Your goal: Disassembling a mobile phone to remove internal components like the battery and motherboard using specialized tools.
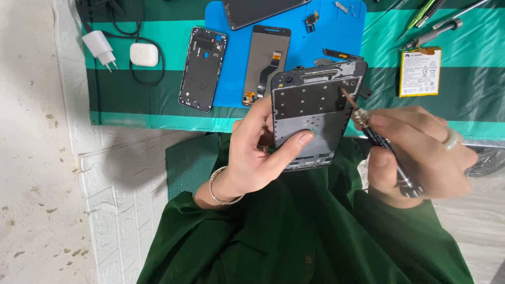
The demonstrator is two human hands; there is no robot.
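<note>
Phone frame [315, 113], dark and stripped of its screen, was held up over the person's lap, just near of the blue mat [336, 29] on the green striped cloth [131, 108] that covered the counter. It stood tilted, its inner plate facing the camera. The left hand [258, 152] clamped it from the left, fingers [302, 139] curled fairly narrow, the thumb pressed flat on the plate's lower middle and the rest hidden behind. That grip looked sound: a frame braced front and back should not twist under a turning tool.

The right hand [418, 152] was closed around a slim screwdriver [381, 142], fingers pinched tight on the shaft, its tip touching the frame near the upper right corner. The driver would do best kept square to the screw, with light pressure, so the tip does not slip.

Farther off lay a back cover [202, 68], a display panel [265, 63], a battery [419, 72] at right, and a white charger [101, 46] at left.
</note>
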